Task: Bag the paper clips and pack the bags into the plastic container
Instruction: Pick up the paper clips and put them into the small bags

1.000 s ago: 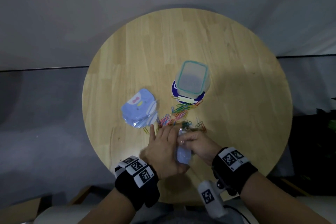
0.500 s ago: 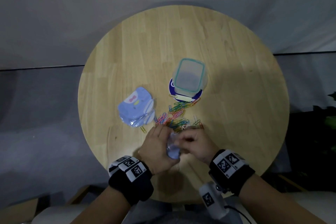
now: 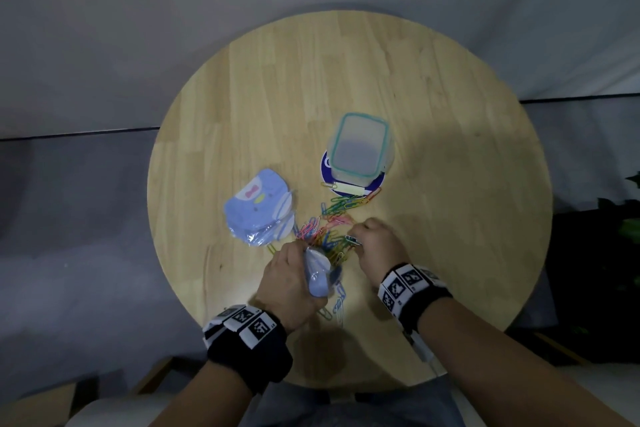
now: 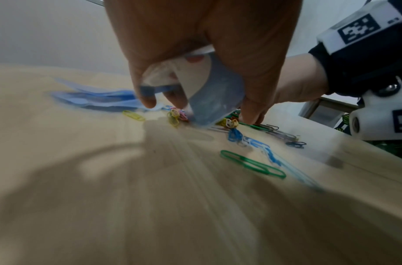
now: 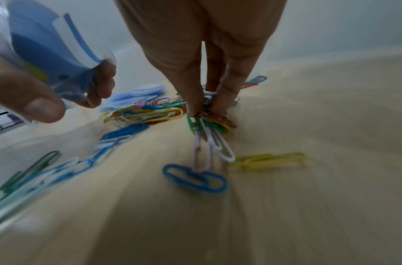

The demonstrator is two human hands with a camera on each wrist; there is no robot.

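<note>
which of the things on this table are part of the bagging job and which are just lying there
Part of the job:
- small blue bag in left hand
- paper clips, some pinched by right hand
- stack of spare bags
- plastic container

Lying about:
- blue round disc under the container
- pale label strip

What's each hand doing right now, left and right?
Left hand: closed around a small blue bag, held open.
Right hand: fingertips pinching a bunch of paper clips off the table.
</note>
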